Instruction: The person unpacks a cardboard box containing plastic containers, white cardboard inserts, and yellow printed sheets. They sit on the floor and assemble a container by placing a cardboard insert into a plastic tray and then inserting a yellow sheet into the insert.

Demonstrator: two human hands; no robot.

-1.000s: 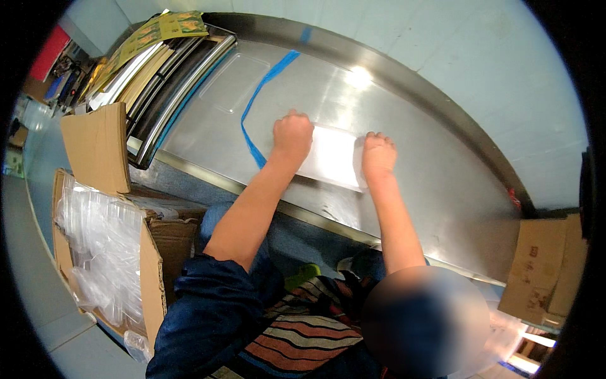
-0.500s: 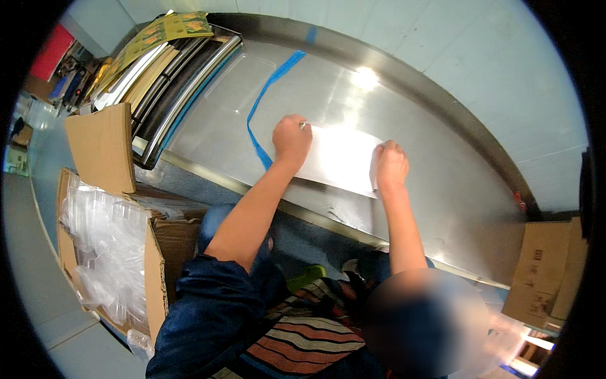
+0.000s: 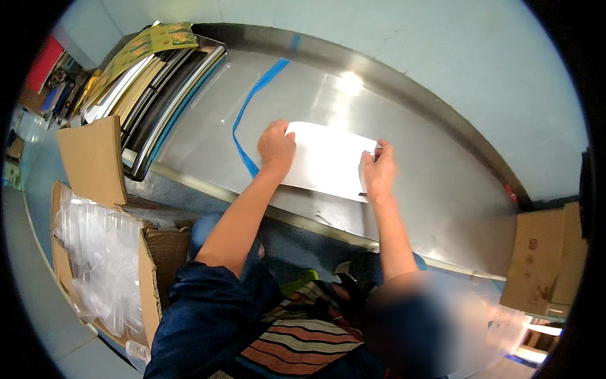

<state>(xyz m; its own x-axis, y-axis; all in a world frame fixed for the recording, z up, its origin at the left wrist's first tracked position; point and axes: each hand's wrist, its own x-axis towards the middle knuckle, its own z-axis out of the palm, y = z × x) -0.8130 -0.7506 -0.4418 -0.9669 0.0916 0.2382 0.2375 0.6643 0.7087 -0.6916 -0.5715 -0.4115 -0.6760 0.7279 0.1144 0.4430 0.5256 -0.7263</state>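
A blank white sheet, perhaps paper, stretches between my two hands over a stainless steel table. At its left end my left hand is closed, with the thumb laid on the upper left corner. My right hand grips the right end near the upper corner, its fingers bent around the edge. Part of the sheet's right edge is hidden behind that hand. Dark marks show at the sheet's lower right corner. A blue strip runs along the tabletop left of my left hand.
Framed panels and flat sheets are stacked at the table's left end. Below them stands an open cardboard box filled with clear plastic pieces. Another cardboard box stands at the right. A raised steel rim borders the far side.
The whole view has shifted slightly, moving the scene left and down. My right fingers have moved at the sheet's upper right corner, and the glare on the sheet has lessened.
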